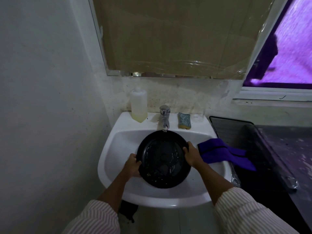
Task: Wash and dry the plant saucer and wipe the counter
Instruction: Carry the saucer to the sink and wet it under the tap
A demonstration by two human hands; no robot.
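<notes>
Two hands hold the black plant saucer (163,159) over the white sink (118,146), and both are mine. My left hand (133,164) clamps the saucer's near-left rim, fingers curled under it and thumb on top, so that grip is pressed onto the saucer. My right hand (191,153) takes the far-right rim the same way, fingers wrapped over the edge. The saucer sits tilted inside the basin, its far edge just below the spout of the chrome tap (163,118). Its inner face looks wet, with droplets and small specks near the lower edge; I cannot tell whether water runs from the tap.

On the back ledge of the sink, left of the tap, stands a translucent bottle (138,104) with a little yellowish liquid at the bottom. Right of the tap lies a sponge (184,120), blue-green side up with a yellow layer below. A purple cloth (224,153) is draped across the sink's right rim and onto the dark tabletop (287,149), just beside my right wrist. A dark ridged tray (239,130) rests on that tabletop beneath the cloth's far end. Above the sink hangs a mirror (177,34) covered with brown sheeting and clear tape. My striped sleeves (249,215) are pushed up the forearms.
</notes>
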